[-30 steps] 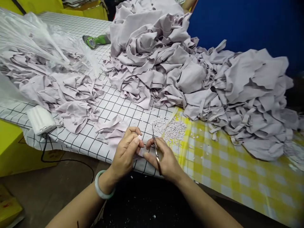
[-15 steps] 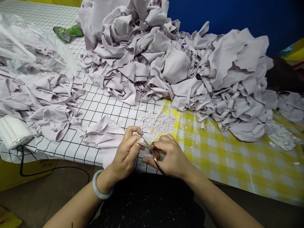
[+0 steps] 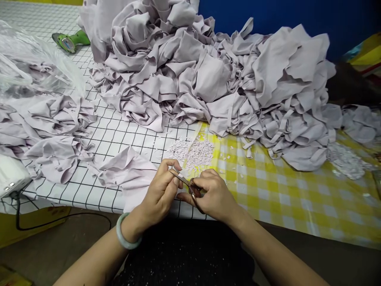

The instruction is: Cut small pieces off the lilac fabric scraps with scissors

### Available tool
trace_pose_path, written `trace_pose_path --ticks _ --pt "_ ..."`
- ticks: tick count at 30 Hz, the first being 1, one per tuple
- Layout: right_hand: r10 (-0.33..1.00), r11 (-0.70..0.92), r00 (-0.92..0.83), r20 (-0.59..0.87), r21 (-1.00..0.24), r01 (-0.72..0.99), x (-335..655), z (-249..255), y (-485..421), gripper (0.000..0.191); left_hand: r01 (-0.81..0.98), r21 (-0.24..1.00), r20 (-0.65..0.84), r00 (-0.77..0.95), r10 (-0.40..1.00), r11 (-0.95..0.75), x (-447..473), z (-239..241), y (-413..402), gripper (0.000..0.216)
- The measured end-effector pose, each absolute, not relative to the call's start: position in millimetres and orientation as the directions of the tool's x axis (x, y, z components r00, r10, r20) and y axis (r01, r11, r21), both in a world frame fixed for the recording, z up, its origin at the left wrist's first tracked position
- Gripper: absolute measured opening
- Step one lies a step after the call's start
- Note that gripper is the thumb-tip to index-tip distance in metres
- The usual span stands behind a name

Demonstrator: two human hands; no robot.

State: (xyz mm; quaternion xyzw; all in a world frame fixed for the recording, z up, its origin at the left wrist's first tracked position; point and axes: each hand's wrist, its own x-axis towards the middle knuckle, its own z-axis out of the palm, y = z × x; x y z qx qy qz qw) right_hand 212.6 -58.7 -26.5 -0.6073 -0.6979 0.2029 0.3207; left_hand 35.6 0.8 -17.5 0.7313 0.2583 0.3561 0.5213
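My right hand [image 3: 216,195] is wrapped round the handles of a small pair of scissors [image 3: 195,197], bronze-brown at the loops. Their blades point left and lie nearly together at the fingertips of my left hand [image 3: 158,194]. That hand is closed in a pinch on a pale lilac fabric piece [image 3: 127,170], which trails out to the left over the table edge. The pinched bit itself is mostly hidden by my fingers. Just beyond both hands lies a scatter of tiny fabric snippets [image 3: 200,153].
A big heap of lilac fabric pieces [image 3: 211,77] fills the back. More fabric [image 3: 52,157] lies left, near a clear plastic bag [image 3: 67,65], a green-handled tool [image 3: 70,43] and a white corded device [image 3: 12,176]. Another snippet pile [image 3: 347,161] sits right on the yellow checked cloth [image 3: 285,202].
The scissor blades have come closer together. My hands stay in almost the same place, while the table and heap have shifted slightly left in view.
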Motion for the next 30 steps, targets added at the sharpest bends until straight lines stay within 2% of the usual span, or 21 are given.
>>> trace_pose_path --ticks 9,12,16,18,19,21,24,26,30 --pt "0.981 0.012 0.111 0.160 -0.619 0.786 232 -47 -71 0.064 0.034 0.937 0.228 0.697 0.680 -0.349 60 -24 12 0.027" --pt "0.975 -0.080 0.198 0.098 -0.680 0.729 239 -49 -75 0.063 0.078 0.928 0.208 0.703 0.680 -0.365 67 -26 13 0.028" --pt "0.960 -0.176 0.279 -0.015 -0.808 0.562 248 -49 -81 0.045 0.148 0.846 0.201 0.801 0.563 -0.512 53 -14 0 0.021" --pt "0.966 -0.169 0.254 -0.036 -0.835 0.523 250 -51 -83 0.042 0.191 0.788 0.232 0.788 0.570 -0.585 29 -6 -6 0.020" --pt "0.972 -0.155 0.231 -0.035 -0.837 0.524 250 -52 -82 0.041 0.244 0.765 0.251 0.740 0.625 -0.596 13 -3 -7 0.018" --pt "0.983 -0.109 0.185 -0.008 -0.831 0.545 246 -53 -79 0.038 0.426 0.706 0.285 0.561 0.777 -0.566 -25 -2 -3 0.006" --pt "0.987 -0.032 0.147 0.060 -0.832 0.553 229 -49 -68 0.035 0.696 0.543 0.327 0.340 0.882 -0.470 -76 -11 13 0.011" --pt "0.989 0.006 0.122 0.087 -0.839 0.544 211 -43 -57 0.031 0.733 0.483 0.305 0.372 0.877 -0.479 -92 -22 27 0.009" --pt "0.992 0.052 0.078 0.102 -0.876 0.480 170 -33 -29 0.025 0.650 0.539 0.211 0.512 0.833 -0.536 -77 -31 48 0.005"
